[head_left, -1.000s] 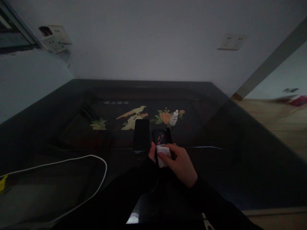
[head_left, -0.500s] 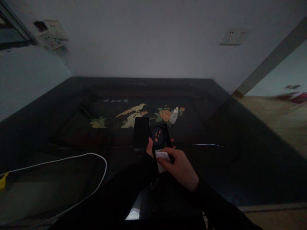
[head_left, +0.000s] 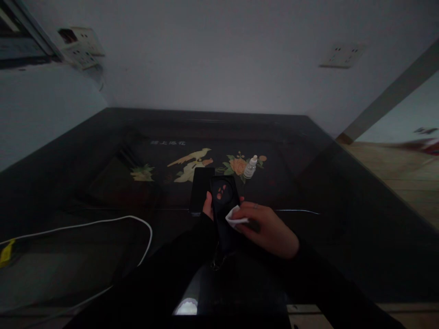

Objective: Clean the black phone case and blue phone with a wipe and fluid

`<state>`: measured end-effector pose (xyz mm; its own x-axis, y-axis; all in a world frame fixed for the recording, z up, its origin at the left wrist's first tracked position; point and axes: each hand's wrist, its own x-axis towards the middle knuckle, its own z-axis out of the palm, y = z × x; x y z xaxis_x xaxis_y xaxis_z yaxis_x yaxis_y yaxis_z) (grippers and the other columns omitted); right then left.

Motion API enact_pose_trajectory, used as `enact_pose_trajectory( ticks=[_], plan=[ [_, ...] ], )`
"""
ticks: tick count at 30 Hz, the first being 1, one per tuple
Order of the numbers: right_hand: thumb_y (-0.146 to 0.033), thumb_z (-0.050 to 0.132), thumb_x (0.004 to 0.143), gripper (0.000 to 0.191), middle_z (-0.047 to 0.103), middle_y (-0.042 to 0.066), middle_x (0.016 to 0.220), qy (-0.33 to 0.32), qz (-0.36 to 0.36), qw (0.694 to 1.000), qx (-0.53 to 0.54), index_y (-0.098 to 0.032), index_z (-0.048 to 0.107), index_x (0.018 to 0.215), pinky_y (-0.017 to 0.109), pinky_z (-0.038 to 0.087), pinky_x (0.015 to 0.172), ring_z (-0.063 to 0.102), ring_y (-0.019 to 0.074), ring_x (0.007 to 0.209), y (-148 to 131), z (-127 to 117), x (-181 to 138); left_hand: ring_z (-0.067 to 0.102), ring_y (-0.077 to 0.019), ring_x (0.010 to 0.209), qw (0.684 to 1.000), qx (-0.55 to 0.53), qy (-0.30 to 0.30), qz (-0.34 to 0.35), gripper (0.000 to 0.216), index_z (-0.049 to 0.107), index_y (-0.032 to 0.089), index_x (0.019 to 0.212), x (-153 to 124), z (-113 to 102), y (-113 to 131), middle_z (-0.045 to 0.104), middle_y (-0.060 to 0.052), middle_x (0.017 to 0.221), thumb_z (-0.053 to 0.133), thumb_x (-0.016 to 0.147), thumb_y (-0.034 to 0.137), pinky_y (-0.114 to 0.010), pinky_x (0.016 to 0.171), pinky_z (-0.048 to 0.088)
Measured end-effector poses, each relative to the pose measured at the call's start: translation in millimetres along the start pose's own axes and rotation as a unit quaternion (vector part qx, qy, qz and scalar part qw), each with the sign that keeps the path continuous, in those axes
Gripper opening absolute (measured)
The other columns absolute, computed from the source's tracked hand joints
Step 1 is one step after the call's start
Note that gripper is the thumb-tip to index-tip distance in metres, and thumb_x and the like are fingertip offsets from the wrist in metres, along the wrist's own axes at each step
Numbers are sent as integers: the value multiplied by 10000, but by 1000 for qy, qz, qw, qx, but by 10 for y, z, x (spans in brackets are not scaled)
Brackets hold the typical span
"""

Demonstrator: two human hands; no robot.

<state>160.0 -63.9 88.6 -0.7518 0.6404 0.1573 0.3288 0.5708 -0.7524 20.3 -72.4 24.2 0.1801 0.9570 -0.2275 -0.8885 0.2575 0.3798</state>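
My left hand [head_left: 208,206] is wrapped round a black phone case [head_left: 222,214], thumb along its left edge and fingertips at its right edge. Skin shows through the holes of the case's round camera area. A small chain or strap [head_left: 217,262] hangs from the lower end. My right hand [head_left: 269,229] pinches a folded white tissue [head_left: 233,218] against the lower right part of the case. Just left of the case, a dark flat phone-like slab [head_left: 200,187] lies on the table, partly covered by the case and my left hand.
A small clear dropper bottle [head_left: 250,168] stands on the dark glossy table [head_left: 295,151], beyond the case. A white cable [head_left: 103,223] with a yellow tag [head_left: 7,253] curves across the left side. Sockets [head_left: 343,55] are on the wall behind.
My right hand has lifted the tissue off the lower end of the case and shifted slightly right, so the tissue is now bunched. The case has tilted, its top moving left over the slab.
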Motion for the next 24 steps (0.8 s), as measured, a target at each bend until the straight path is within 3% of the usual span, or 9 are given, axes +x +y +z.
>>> enact_pose_trajectory(
  ticks=[4, 7, 12, 18, 24],
  plan=[
    [-15, 483, 700, 312, 584, 21, 922, -107, -81, 989, -63, -197, 604, 924, 252, 364, 774, 534, 125, 845, 17, -59, 10, 631, -270, 751, 999, -6, 23, -28, 622, 530, 129, 1052, 22, -9, -29, 675, -141, 831, 463, 671, 617, -400, 771, 412],
    [-17, 494, 678, 349, 584, 7, 911, -145, -101, 982, -70, -206, 585, 957, 266, 334, 786, 526, 124, 849, 33, -3, 1, 638, -268, 731, 999, 6, 9, -32, 598, 525, 164, 1049, 64, -47, -31, 675, -148, 872, 533, 639, 599, -392, 747, 418],
    [-126, 531, 749, 212, 592, 10, 893, -144, -122, 976, -107, -216, 575, 936, 280, 305, 757, 506, 139, 840, 133, 76, -14, 638, -287, 747, 997, 9, -31, -69, 604, 556, 119, 1015, 120, -66, -35, 667, -153, 902, 536, 639, 592, -409, 767, 417],
    [-111, 487, 786, 165, 604, 9, 818, -169, -133, 963, -164, -209, 581, 880, 294, 278, 762, 489, 141, 810, 252, -41, -40, 628, -244, 808, 999, -34, 35, -25, 482, 562, 125, 989, 144, -10, -85, 676, -130, 852, 502, 716, 517, -345, 800, 409],
    [-137, 469, 805, 157, 602, 10, 817, -169, -153, 959, -166, -209, 585, 884, 292, 281, 737, 476, 145, 803, 222, 20, -23, 633, -263, 762, 997, 1, 23, -75, 623, 533, 117, 1078, 150, -56, -94, 667, -155, 881, 550, 648, 568, -371, 786, 413]
  ],
)
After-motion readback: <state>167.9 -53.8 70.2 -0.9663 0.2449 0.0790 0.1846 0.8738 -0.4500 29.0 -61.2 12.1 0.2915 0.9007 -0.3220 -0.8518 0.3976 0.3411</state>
